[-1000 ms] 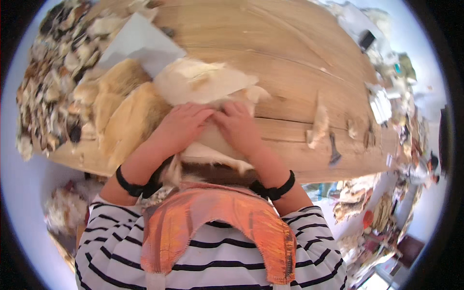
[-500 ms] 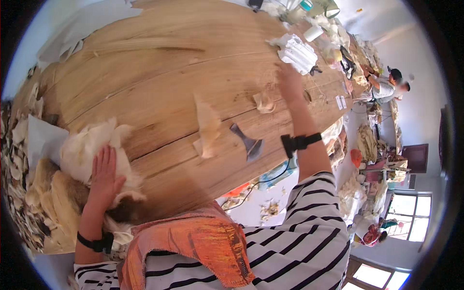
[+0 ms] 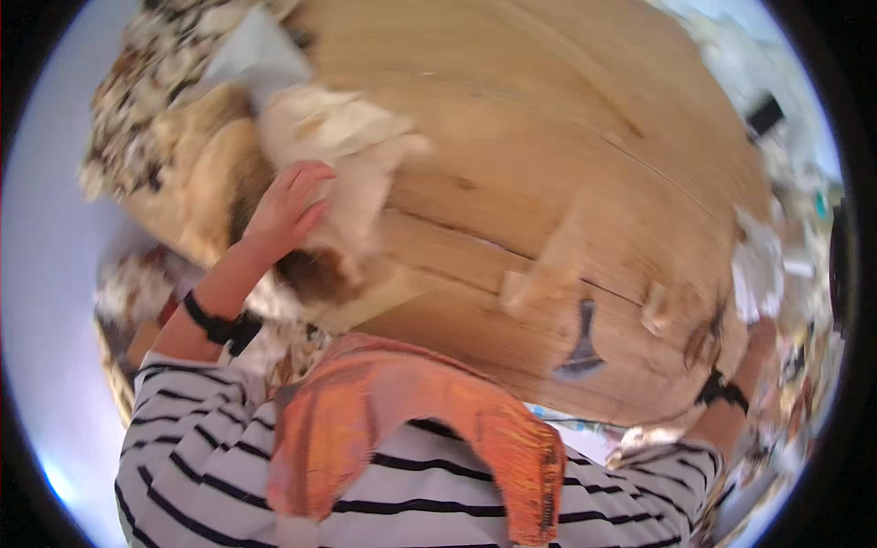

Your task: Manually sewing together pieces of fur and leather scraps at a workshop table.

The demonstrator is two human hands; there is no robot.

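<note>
My left hand (image 3: pixel 290 208) rests on a cream fur piece (image 3: pixel 352 146), thumb apart from its slightly bent fingers. Tan fur (image 3: pixel 206 164) lies to its left, and a dark brown fur patch (image 3: pixel 320 274) shows just below the hand. Far to the right, my right hand (image 3: pixel 764 327) is at the lower edge of a crumpled white piece (image 3: pixel 758 269); blur and the picture's rim hide its fingers. Between the hands lie a dark grey flat thing with a narrow neck and flared end (image 3: pixel 581 347), a thin pale scrap (image 3: pixel 553 260) and a small curled scrap (image 3: pixel 655 309).
The wooden tabletop (image 3: pixel 493 137) has long cracks between its boards. Many fur scraps (image 3: pixel 160 87) are heaped at the far left beside a greyish sheet (image 3: pixel 260 55). A black box-shaped thing (image 3: pixel 765 114) and more clutter line the right edge. My orange apron (image 3: pixel 411 384) meets the near edge.
The view has swung left, so everything sits further right in the picture. My left hand's fingers, flat before, are now more bent. My right hand has moved to the white piece's edge.
</note>
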